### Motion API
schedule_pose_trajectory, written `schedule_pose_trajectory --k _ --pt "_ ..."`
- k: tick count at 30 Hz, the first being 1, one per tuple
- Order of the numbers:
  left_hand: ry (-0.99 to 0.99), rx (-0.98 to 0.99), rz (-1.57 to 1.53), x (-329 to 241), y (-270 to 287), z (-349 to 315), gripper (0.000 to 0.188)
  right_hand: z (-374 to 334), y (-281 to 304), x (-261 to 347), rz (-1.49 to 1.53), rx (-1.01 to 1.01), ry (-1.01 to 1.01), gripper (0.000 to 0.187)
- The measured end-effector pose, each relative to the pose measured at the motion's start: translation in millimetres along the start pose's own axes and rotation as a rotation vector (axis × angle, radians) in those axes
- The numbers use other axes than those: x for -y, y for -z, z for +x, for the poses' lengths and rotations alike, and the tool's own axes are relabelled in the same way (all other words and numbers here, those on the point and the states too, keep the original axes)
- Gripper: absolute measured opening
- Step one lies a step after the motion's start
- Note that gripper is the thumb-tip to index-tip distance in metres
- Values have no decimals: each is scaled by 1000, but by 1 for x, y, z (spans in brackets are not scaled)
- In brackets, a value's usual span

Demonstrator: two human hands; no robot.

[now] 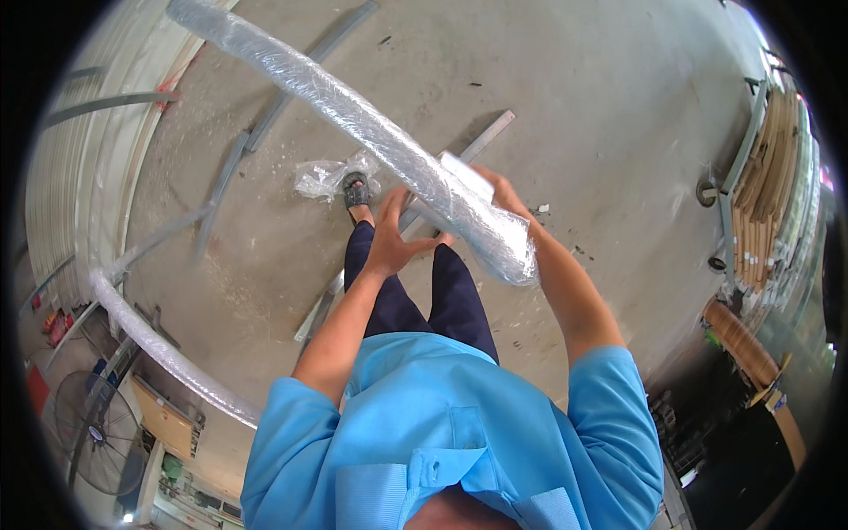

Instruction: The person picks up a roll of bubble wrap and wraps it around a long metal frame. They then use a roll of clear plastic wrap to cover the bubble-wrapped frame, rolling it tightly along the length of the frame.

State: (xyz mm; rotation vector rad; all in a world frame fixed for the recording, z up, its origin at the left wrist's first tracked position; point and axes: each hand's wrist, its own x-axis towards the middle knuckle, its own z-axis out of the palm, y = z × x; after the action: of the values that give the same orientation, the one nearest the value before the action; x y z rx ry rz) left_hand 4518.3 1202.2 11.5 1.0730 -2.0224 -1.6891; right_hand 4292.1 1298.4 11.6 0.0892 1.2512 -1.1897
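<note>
A long bar wrapped in clear, shiny plastic film (353, 119) slants across in front of me, from the upper left to its near end by my right forearm. My left hand (391, 237) is at the lower left side of the bar, with thumb and fingers spread; its fingertips are close to the wrap, and whether they touch I cannot tell. On the far side, my right hand (503, 190) closes around a white, flat-faced block-like thing (466, 177) against the bar. Some of its fingers are hidden behind that thing.
Grey metal bars (265, 119) stand below the wrapped bar. Crumpled clear plastic (322, 179) lies by my left foot. Another wrapped length (177, 367), a fan (99, 433) and pale stacked panels (97, 177) are at left. A wheeled rack of brown boards (764, 185) stands at right.
</note>
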Motion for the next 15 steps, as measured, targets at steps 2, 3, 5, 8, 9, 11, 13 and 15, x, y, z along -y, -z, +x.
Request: schedule_pose_trajectory --k 2,3,5,8,9,11,13,15 --pt "-165 151 178 6 10 4 72 -1 -6 -4 -526 283 117 44" --pt "-177 268 280 4 14 4 69 -1 -5 -4 -629 337 108 50" --pt "-166 370 317 -8 24 -4 61 2 1 2 -940 391 -19 63" --pt "-161 416 312 -34 33 -22 53 -1 4 20 -1084 296 130 70" --pt "-154 421 306 -40 35 -26 50 -11 5 28 -1087 138 244 70" --pt "-212 390 286 -45 38 -28 45 -38 7 58 -1093 -198 329 70" --pt "-201 406 262 -40 41 -23 45 -78 -7 61 -1168 -175 648 71" --pt "-89 494 184 -31 49 -16 44 -119 -32 39 -1303 -156 835 74"
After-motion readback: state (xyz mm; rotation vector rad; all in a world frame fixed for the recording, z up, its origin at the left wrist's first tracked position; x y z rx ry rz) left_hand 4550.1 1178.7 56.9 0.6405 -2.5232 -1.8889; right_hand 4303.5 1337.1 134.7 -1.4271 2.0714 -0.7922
